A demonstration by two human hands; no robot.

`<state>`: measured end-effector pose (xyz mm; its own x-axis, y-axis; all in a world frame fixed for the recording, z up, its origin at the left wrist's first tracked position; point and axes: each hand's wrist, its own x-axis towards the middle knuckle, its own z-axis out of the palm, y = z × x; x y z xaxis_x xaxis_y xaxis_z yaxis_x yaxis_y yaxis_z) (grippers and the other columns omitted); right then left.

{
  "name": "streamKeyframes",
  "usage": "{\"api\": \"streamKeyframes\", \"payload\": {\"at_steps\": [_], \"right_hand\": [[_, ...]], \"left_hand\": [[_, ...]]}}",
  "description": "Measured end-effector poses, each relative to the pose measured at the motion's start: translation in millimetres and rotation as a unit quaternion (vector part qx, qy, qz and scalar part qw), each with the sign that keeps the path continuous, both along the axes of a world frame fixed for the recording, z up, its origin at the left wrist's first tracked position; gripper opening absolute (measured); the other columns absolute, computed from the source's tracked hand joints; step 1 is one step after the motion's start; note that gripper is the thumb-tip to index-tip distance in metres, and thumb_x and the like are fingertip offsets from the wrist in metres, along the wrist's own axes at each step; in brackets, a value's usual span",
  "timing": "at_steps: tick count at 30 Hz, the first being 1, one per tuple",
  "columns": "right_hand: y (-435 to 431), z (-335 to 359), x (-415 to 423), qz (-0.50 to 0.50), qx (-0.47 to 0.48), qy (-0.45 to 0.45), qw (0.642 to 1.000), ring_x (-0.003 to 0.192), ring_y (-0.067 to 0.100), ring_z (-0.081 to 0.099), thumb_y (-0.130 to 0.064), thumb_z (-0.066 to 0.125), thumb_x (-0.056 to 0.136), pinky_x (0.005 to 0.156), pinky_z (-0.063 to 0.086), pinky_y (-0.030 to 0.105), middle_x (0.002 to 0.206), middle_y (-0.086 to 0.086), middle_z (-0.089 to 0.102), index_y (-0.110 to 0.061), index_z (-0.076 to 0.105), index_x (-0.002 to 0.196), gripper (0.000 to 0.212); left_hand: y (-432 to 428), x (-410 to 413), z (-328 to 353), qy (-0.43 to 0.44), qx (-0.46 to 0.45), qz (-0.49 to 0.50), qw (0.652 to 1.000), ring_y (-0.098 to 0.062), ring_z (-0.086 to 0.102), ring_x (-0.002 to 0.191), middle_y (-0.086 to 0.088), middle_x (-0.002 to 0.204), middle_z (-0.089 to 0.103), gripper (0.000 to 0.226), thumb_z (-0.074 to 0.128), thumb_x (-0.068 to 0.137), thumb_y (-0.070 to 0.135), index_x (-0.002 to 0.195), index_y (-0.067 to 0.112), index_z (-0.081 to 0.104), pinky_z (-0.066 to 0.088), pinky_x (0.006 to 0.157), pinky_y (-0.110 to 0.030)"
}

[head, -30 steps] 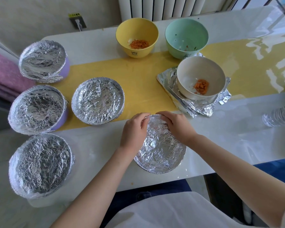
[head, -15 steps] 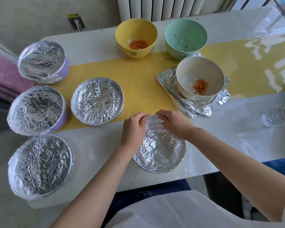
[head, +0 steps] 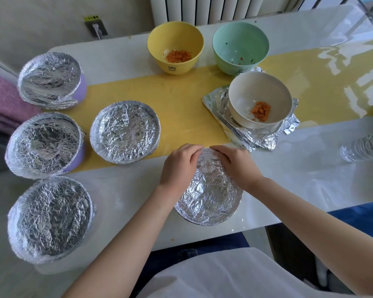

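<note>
A bowl covered with crinkled foil (head: 209, 196) stands at the table's near edge. My left hand (head: 179, 166) and my right hand (head: 235, 166) both grip its far rim, fingers curled over the foil, fingertips nearly meeting at the top. Several more foil-covered bowls stand to the left: one on the yellow runner (head: 125, 132), two purple ones (head: 50, 80) (head: 43, 145) and one near the front left corner (head: 50, 218).
A white bowl (head: 246, 91) with orange pieces sits on loose foil (head: 263, 138). Behind it are a yellow bowl (head: 174, 37) with orange bits and a green bowl (head: 239, 44). A plastic bottle (head: 364, 147) lies at the right edge.
My fingers have crept slightly closer together along the foil at the far rim. The bowl has stayed in place.
</note>
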<state>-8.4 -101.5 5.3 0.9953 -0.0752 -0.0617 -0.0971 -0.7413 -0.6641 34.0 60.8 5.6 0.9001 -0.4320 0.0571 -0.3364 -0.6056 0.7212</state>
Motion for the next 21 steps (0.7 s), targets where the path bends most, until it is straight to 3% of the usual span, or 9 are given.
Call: {"api": "streamKeyframes", "payload": {"at_steps": [3,6,10,13,16,18,21], "right_hand": [[1,-4,3,0.014,-0.022,-0.020,0.999,0.072,0.031,0.064,-0.016,0.054,0.095,0.066,0.050,0.039,0.082,0.011,0.071,-0.005,0.068,0.106,0.021],[1,-6,5,0.014,-0.019,-0.020,1.000,0.068,0.033,0.063,-0.014,0.054,0.094,0.061,0.049,0.038,0.077,0.012,0.070,-0.004,0.069,0.100,0.019],[0,-3,3,0.012,0.001,0.010,1.000,0.090,0.027,0.065,-0.017,0.051,0.096,0.078,0.048,0.033,0.102,0.009,0.070,-0.008,0.063,0.117,0.026],[-2,0,-3,-0.012,0.026,0.018,0.999,0.103,0.023,0.062,-0.018,0.053,0.095,0.089,0.048,0.036,0.118,0.006,0.065,-0.009,0.055,0.125,0.031],[-5,2,-8,-0.036,0.026,0.010,0.999,0.078,0.022,0.064,-0.016,0.055,0.094,0.075,0.050,0.037,0.093,0.007,0.070,-0.012,0.062,0.115,0.023],[-4,2,-7,-0.058,0.050,0.010,0.997,0.064,0.014,0.059,-0.015,0.054,0.095,0.065,0.047,0.029,0.078,0.002,0.067,-0.012,0.067,0.110,0.020],[-2,3,-1,-0.086,0.063,0.022,0.994,0.059,0.005,0.051,-0.013,0.053,0.094,0.057,0.037,0.014,0.067,-0.003,0.060,-0.009,0.070,0.105,0.020]], "left_hand": [[0,4,-4,0.003,-0.015,0.008,1.000,-0.019,0.067,0.091,-0.008,0.103,0.070,0.021,0.058,0.090,0.006,0.109,0.005,0.068,0.054,0.080,-0.031],[-1,5,-3,0.008,-0.022,0.020,1.000,-0.018,0.067,0.090,-0.009,0.100,0.071,0.020,0.058,0.090,0.005,0.107,0.003,0.069,0.053,0.080,-0.026],[-1,2,-5,-0.006,0.008,0.022,1.000,-0.022,0.066,0.090,-0.010,0.099,0.070,0.018,0.055,0.092,0.005,0.106,0.003,0.067,0.054,0.076,-0.032],[4,-4,-5,-0.002,0.037,0.049,0.998,-0.025,0.061,0.088,-0.011,0.099,0.066,0.016,0.047,0.096,0.006,0.103,0.002,0.061,0.050,0.072,-0.035],[6,-8,-1,0.017,0.053,0.064,0.996,-0.028,0.054,0.079,-0.011,0.089,0.059,0.012,0.040,0.098,0.008,0.099,0.004,0.051,0.041,0.062,-0.038],[6,-9,0,0.029,0.053,0.065,0.996,-0.027,0.048,0.068,-0.005,0.077,0.051,0.010,0.037,0.098,0.010,0.096,0.006,0.046,0.031,0.055,-0.035],[6,-9,-1,0.048,0.039,0.072,0.996,-0.024,0.041,0.056,0.001,0.061,0.041,0.010,0.036,0.098,0.011,0.092,0.008,0.043,0.022,0.050,-0.033]]}}
